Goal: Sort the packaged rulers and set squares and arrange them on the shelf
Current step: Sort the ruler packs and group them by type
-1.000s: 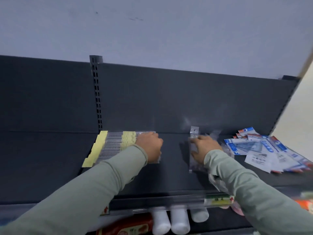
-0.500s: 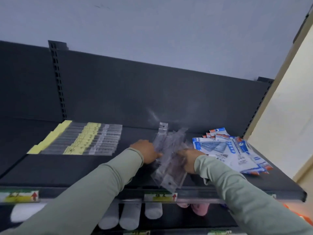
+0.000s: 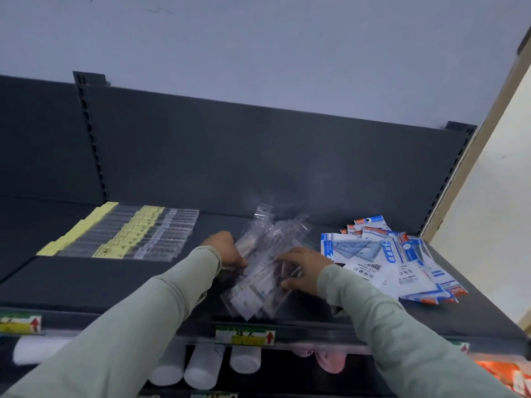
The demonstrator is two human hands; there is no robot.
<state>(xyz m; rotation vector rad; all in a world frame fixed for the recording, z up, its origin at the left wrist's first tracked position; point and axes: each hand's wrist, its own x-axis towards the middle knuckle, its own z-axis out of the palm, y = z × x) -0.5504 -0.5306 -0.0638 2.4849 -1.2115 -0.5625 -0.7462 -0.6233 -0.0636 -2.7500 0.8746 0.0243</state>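
Ruler row, clear sleeves with yellow labels, lies flat at 10 o'clock from your hands, already lined up on the shelf. Your left hand has its fingers curled on the 9 o'clock edge of the clear packet bundle. The bundle sits mid-shelf, hang-tab end toward 12, bottom end near the front lip at 6. Your right hand is clamped over its 3 o'clock edge, fingers on top; thumb not clear. Blue-white set square packs are fanned loose at 3 o'clock.

Handling guess: light, stiff inside, slick film outside, so the packets will likely slide apart. Squeeze both long edges, not the tabs. Keep it flat and low.
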